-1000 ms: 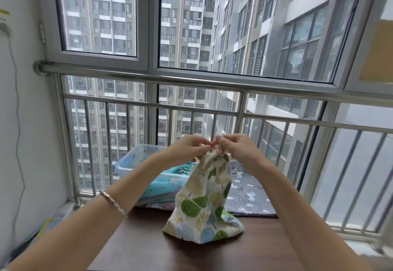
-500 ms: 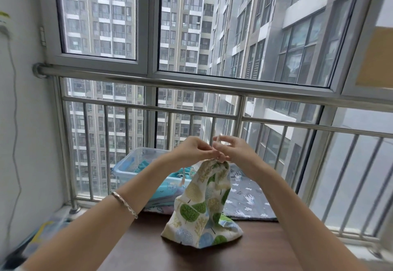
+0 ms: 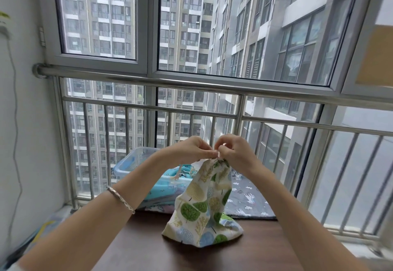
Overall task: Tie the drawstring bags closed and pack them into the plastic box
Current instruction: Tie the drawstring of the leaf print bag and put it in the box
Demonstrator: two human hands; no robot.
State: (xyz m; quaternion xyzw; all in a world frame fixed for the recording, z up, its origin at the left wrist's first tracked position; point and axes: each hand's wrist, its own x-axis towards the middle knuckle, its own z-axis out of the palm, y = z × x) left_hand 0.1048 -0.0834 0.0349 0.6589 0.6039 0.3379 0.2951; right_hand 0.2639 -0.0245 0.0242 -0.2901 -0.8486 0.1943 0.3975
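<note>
A high-rise flat's enclosed balcony: window [image 3: 234, 26], steel railing [image 3: 191, 83], apartment towers [image 3: 102, 15] outside.

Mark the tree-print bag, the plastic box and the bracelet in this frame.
tree-print bag [image 3: 200, 213], head view, on its front cloth, mid-height.
plastic box [image 3: 127, 164], head view, on its clear left wall.
bracelet [image 3: 120, 199], head view, on the band across the left wrist.

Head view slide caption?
Left hand and right hand pinch the drawstring atop the bag on the table; box behind.
</note>
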